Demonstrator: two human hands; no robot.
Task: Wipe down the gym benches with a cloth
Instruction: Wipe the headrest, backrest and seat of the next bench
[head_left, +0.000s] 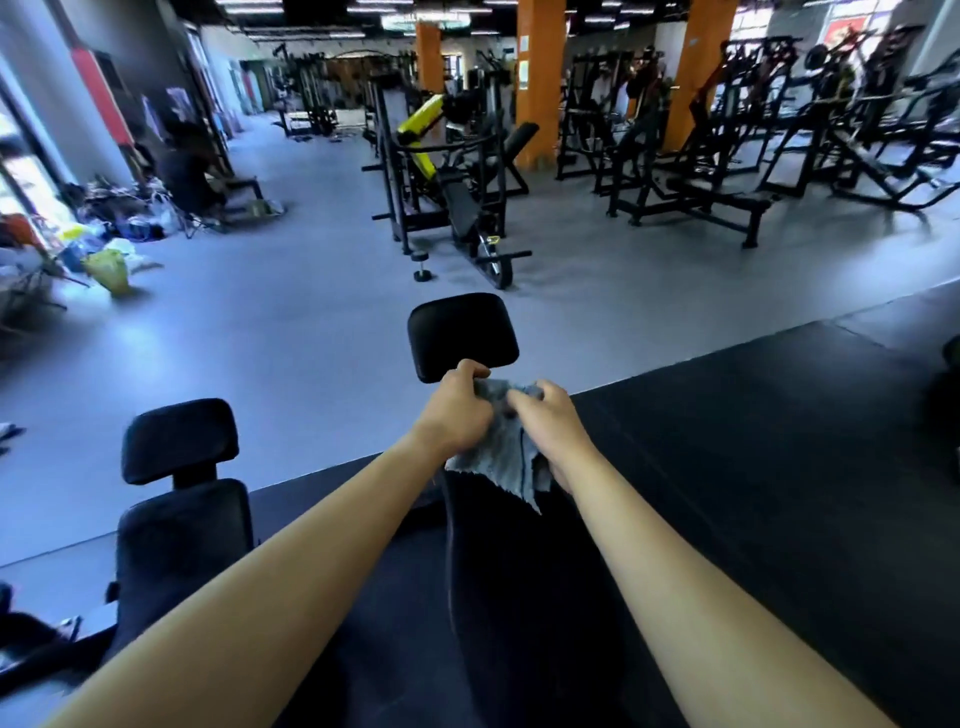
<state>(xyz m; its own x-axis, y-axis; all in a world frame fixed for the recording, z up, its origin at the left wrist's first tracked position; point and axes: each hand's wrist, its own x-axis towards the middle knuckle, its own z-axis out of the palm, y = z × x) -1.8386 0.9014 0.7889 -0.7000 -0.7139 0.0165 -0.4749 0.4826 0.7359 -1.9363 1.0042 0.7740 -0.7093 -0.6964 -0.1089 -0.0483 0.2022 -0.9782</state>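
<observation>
Both hands pinching the cloth (506, 447): left hand (457, 410) and right hand (550, 421) bunch its top edge in the air above the bench (519, 597), near its far end by the head pad (462, 332). Lower corner hangs loose. Risk: wadded cloth gives poor contact and leaves streaks; loose corner could snag the pad bracket.

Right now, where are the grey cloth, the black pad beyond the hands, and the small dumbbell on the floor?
grey cloth (501, 457): head view, on its hanging middle.
black pad (460, 332): head view, centre of its face.
small dumbbell (421, 266): head view, on its handle.
</observation>
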